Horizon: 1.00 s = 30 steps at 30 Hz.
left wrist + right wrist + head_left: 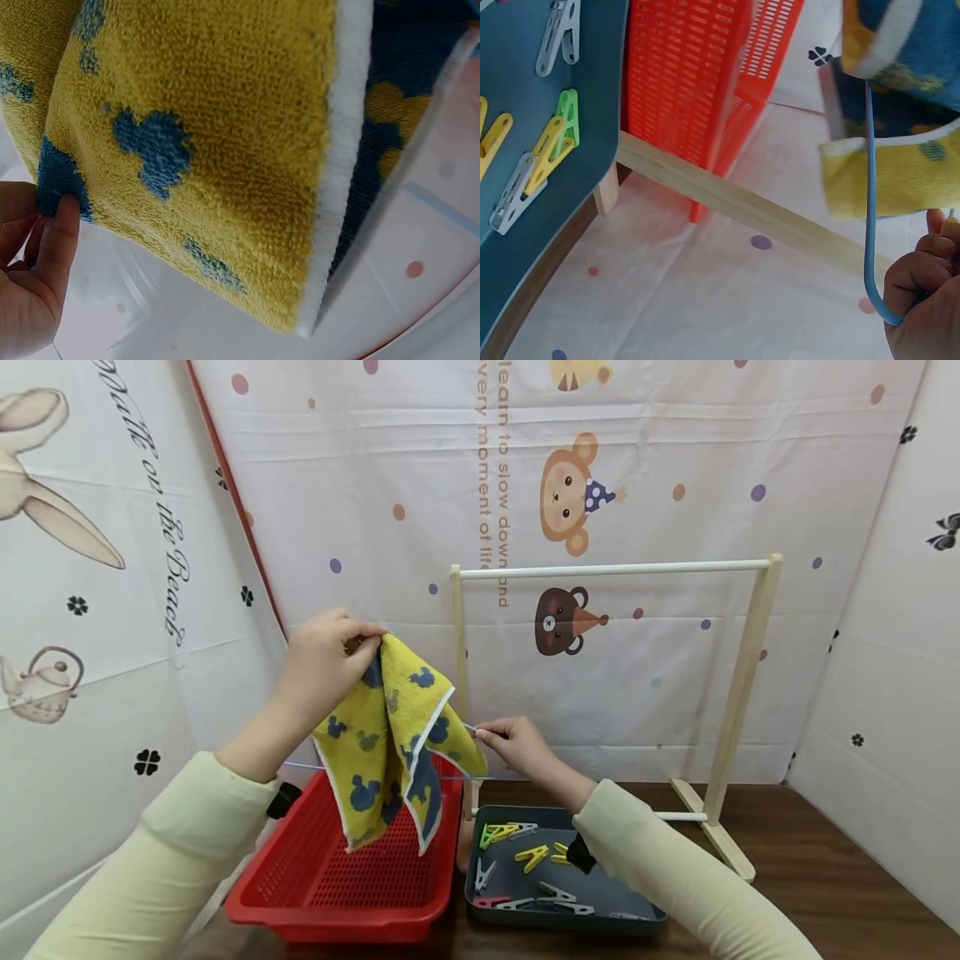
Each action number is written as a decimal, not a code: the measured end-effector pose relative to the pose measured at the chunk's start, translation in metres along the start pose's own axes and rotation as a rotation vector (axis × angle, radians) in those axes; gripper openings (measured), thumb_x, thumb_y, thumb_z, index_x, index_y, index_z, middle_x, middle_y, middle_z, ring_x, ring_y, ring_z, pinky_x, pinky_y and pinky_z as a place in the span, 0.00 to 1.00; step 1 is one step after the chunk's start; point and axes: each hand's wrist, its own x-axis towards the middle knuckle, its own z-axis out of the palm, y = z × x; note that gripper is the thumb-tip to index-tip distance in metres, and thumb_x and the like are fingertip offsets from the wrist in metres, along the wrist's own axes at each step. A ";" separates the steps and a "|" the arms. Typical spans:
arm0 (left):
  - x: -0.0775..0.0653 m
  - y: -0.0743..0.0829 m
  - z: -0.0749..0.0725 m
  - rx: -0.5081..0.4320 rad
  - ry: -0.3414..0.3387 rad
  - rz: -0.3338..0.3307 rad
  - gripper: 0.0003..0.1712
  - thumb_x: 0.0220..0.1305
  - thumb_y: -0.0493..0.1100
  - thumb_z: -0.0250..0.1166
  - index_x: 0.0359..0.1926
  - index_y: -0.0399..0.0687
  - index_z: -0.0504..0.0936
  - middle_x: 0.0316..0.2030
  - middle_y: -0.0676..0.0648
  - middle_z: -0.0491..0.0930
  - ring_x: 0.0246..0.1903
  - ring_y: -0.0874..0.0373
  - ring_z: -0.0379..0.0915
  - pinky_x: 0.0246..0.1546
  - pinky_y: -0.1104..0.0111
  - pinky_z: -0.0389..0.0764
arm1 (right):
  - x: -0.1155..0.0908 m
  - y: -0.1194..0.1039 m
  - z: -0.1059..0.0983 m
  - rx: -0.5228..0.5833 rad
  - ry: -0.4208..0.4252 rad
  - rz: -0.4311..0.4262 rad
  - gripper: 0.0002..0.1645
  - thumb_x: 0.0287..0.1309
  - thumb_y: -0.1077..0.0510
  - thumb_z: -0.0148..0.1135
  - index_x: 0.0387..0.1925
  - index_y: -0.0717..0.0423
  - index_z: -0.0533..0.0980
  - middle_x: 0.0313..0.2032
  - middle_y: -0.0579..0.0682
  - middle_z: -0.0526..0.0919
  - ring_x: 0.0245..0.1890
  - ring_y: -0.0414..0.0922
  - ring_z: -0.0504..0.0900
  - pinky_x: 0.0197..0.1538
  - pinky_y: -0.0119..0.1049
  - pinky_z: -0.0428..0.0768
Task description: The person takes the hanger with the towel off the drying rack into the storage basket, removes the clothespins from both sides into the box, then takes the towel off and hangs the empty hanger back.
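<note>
A yellow towel (411, 689) with blue mouse-head shapes and white edging hangs in folds in the head view. My left hand (322, 664) pinches it at its top, thumb against fingers; the left wrist view shows this hand (37, 262) gripping a blue patch near the towel's edge. Lower and to the right, my right hand (521, 747) grips a thin blue clothes hanger (870, 202). In the right wrist view the hanger runs from that hand (930, 300) up to the towel. The towel hides much of the hanger from the head view.
Under the towel stands a red perforated basket (337, 914). Beside it, a dark grey tray (566, 928) holds several clothespins (532, 858) in yellow, green, grey and pink. Behind the tray rises a wooden rack with a white top rail (615, 569). Printed cloth forms the walls.
</note>
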 end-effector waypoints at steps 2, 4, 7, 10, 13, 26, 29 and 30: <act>0.003 0.002 -0.006 0.012 -0.001 -0.010 0.09 0.66 0.29 0.64 0.41 0.33 0.90 0.30 0.35 0.83 0.29 0.47 0.75 0.32 0.73 0.67 | 0.000 0.002 0.002 -0.013 -0.001 0.011 0.15 0.72 0.57 0.60 0.50 0.62 0.86 0.49 0.61 0.89 0.33 0.43 0.81 0.37 0.36 0.82; 0.006 0.004 -0.012 0.018 -0.001 -0.019 0.09 0.66 0.30 0.64 0.41 0.34 0.90 0.30 0.35 0.83 0.30 0.46 0.77 0.33 0.74 0.67 | 0.000 0.003 0.003 -0.015 -0.001 0.018 0.15 0.72 0.57 0.60 0.50 0.62 0.86 0.50 0.60 0.89 0.42 0.48 0.86 0.48 0.43 0.85; 0.009 0.005 -0.019 0.026 -0.003 -0.024 0.09 0.66 0.30 0.64 0.42 0.34 0.90 0.31 0.35 0.84 0.31 0.45 0.79 0.34 0.73 0.68 | -0.001 0.007 0.005 -0.018 -0.003 0.009 0.15 0.73 0.58 0.58 0.49 0.63 0.86 0.51 0.61 0.89 0.55 0.53 0.85 0.58 0.49 0.82; 0.010 0.005 -0.025 0.022 -0.012 -0.030 0.09 0.66 0.30 0.64 0.42 0.35 0.90 0.32 0.35 0.85 0.32 0.46 0.80 0.34 0.77 0.68 | -0.001 0.012 0.005 -0.008 -0.001 0.000 0.15 0.73 0.59 0.58 0.48 0.65 0.86 0.50 0.61 0.89 0.53 0.53 0.86 0.53 0.44 0.83; 0.010 0.003 -0.031 0.012 -0.016 -0.035 0.09 0.66 0.31 0.64 0.42 0.35 0.90 0.34 0.35 0.86 0.33 0.46 0.80 0.34 0.83 0.65 | -0.001 0.018 0.004 -0.004 -0.002 -0.002 0.15 0.73 0.60 0.58 0.47 0.65 0.86 0.44 0.61 0.90 0.39 0.46 0.84 0.40 0.35 0.79; 0.000 -0.017 -0.051 0.030 -0.078 -0.105 0.09 0.66 0.33 0.65 0.42 0.37 0.91 0.37 0.36 0.87 0.30 0.63 0.72 0.30 0.85 0.64 | -0.008 0.034 -0.024 -0.005 0.084 0.011 0.17 0.73 0.60 0.57 0.51 0.70 0.83 0.52 0.66 0.87 0.52 0.56 0.84 0.54 0.47 0.81; -0.009 -0.025 -0.049 0.028 -0.090 -0.111 0.09 0.65 0.33 0.65 0.41 0.37 0.91 0.36 0.37 0.87 0.27 0.70 0.68 0.28 0.85 0.65 | -0.011 0.038 -0.034 -0.034 0.092 0.011 0.17 0.74 0.59 0.56 0.52 0.69 0.83 0.52 0.66 0.87 0.51 0.59 0.84 0.52 0.48 0.83; -0.013 -0.028 -0.048 0.025 -0.092 -0.111 0.09 0.65 0.32 0.65 0.41 0.36 0.91 0.36 0.37 0.87 0.27 0.72 0.67 0.28 0.85 0.65 | -0.012 0.040 -0.037 -0.032 0.092 0.020 0.18 0.74 0.59 0.56 0.52 0.68 0.83 0.52 0.66 0.87 0.48 0.59 0.84 0.49 0.46 0.83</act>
